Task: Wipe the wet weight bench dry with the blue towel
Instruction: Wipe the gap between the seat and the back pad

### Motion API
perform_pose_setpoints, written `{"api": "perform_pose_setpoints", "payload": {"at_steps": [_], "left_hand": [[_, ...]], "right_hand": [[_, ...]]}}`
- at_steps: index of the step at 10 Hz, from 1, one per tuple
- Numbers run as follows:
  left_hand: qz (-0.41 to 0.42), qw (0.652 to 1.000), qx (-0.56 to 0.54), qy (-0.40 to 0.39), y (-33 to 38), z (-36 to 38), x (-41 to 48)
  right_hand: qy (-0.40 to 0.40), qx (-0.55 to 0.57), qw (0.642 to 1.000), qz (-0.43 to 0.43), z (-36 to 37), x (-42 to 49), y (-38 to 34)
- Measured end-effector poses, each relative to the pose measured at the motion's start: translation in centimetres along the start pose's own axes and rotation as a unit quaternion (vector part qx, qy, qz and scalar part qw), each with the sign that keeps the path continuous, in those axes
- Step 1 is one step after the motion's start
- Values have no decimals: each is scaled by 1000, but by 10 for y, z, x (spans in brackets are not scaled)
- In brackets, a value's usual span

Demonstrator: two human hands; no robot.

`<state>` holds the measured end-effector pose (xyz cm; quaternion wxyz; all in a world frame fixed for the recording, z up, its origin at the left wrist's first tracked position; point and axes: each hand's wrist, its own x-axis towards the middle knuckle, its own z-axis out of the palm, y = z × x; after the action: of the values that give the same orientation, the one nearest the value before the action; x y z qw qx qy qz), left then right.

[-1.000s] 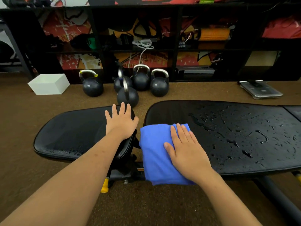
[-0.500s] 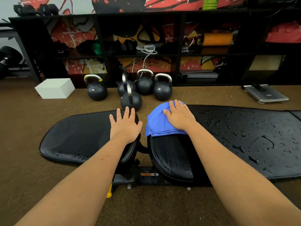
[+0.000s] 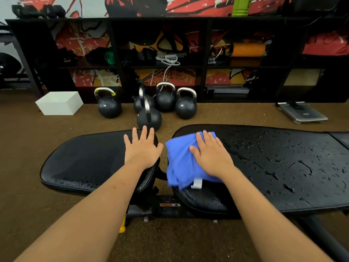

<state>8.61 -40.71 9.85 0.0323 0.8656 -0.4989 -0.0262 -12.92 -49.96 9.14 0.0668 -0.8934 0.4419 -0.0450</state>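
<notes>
A black weight bench lies across the view in two pads. Its long back pad [image 3: 283, 167] on the right is covered in water drops and streaks. The blue towel [image 3: 179, 161] lies folded on the left end of that pad, a white tag showing at its near edge. My right hand [image 3: 209, 156] presses flat on the towel with straight fingers. My left hand [image 3: 141, 148] rests flat on the right end of the seat pad [image 3: 85, 161], fingers spread. A few drops sit along the seat pad's near edge.
Several black kettlebells [image 3: 149, 118] stand on the brown floor just beyond the bench. A white box [image 3: 59, 103] sits at the far left, a scale [image 3: 304, 114] at the far right. A black shelf unit [image 3: 170, 59] with gear lines the back wall.
My right hand pushed the towel from the pad's near edge to its far edge, then drew it back toward the middle. My left hand stayed on the seat pad.
</notes>
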Motion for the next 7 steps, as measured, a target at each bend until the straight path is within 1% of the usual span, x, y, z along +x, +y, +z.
{"api": "perform_pose_setpoints", "payload": {"at_steps": [1,2,3,5,6,7], "left_hand": [[0,1000,2,-1,0,-1,-2],[1,1000,0,-6,1,-2,-2],[0,1000,-3,-3,3,-2,-1],[2,1000,3,3,1,-1,1],[3,1000,8,0,1,-1,1],[4,1000,7,-4,1,-2,1]], "right_hand": [[-4,5,1000,23,-1,67,11],[-30,12,999,37,-5,92,15],[-24,20,999,41,-5,58,9],[6,17,1000,4,-5,-101,-10],[2,7,1000,11,-6,-96,-4],[9,-3,1000,13,-2,-36,10]]}}
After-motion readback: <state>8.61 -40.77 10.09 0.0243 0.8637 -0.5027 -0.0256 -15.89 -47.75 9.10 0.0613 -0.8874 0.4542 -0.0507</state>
